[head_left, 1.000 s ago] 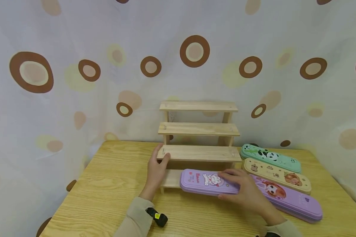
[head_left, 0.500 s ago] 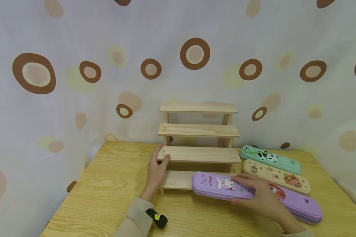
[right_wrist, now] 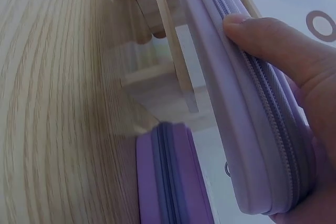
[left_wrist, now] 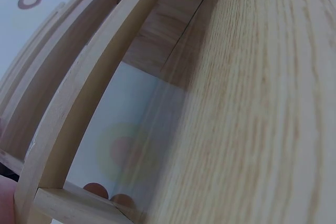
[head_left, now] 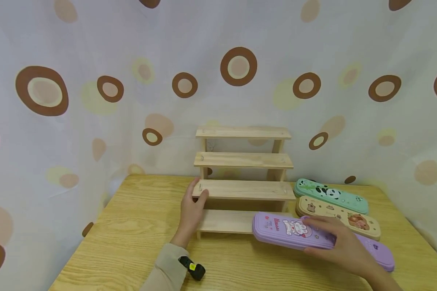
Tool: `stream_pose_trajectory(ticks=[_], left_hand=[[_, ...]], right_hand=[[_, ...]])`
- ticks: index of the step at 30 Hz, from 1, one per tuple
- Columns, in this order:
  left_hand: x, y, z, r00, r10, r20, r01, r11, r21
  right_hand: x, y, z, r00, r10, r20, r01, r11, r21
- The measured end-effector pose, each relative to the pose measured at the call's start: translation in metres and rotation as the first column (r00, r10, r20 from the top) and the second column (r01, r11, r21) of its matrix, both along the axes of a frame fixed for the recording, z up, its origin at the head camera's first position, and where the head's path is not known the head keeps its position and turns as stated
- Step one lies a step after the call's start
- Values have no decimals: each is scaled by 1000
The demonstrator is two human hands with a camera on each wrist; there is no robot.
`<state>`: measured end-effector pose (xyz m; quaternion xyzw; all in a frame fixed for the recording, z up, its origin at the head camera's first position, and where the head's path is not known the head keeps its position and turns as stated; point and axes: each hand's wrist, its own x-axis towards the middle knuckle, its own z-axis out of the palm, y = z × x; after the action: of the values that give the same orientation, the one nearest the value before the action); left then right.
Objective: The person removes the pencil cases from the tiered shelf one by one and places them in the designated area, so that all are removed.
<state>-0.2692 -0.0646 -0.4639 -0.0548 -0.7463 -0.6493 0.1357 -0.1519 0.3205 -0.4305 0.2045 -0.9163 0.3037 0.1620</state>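
Observation:
My right hand (head_left: 344, 244) grips the right end of a purple zippered pencil case (head_left: 276, 229) printed with a white bunny. In the right wrist view the thumb presses along the zipper side of this pencil case (right_wrist: 231, 114), which is raised above the table. Its left end overlaps the bottom step of a four-tier wooden rack (head_left: 240, 190) in the head view. My left hand (head_left: 192, 208) holds the left end of the rack's second step from the bottom, thumb on top. Partly behind the right hand lies another purple pencil case (head_left: 380, 252) on the table.
A cream pencil case (head_left: 335, 212) and a mint panda pencil case (head_left: 344, 200) lie right of the rack. The wooden table (head_left: 131, 242) backs onto a curtain (head_left: 131, 48) with brown circles.
My right hand has moved right with the bunny pencil case, drawing it off most of the bottom step and further over the other purple case. The left hand stays on the rack.

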Motion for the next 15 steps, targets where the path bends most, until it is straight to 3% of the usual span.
stream_pose_trajectory(ticks=[8, 15], left_hand=[[-1, -1, -2, 1000, -6, 8, 5, 1000, 1], [0, -1, -1, 1000, -8, 11, 8, 1000, 16]], right_hand=[[12, 28, 6, 1000, -14, -18, 14, 1000, 18], [22, 57, 9, 988, -112, 106, 106, 992, 63]])
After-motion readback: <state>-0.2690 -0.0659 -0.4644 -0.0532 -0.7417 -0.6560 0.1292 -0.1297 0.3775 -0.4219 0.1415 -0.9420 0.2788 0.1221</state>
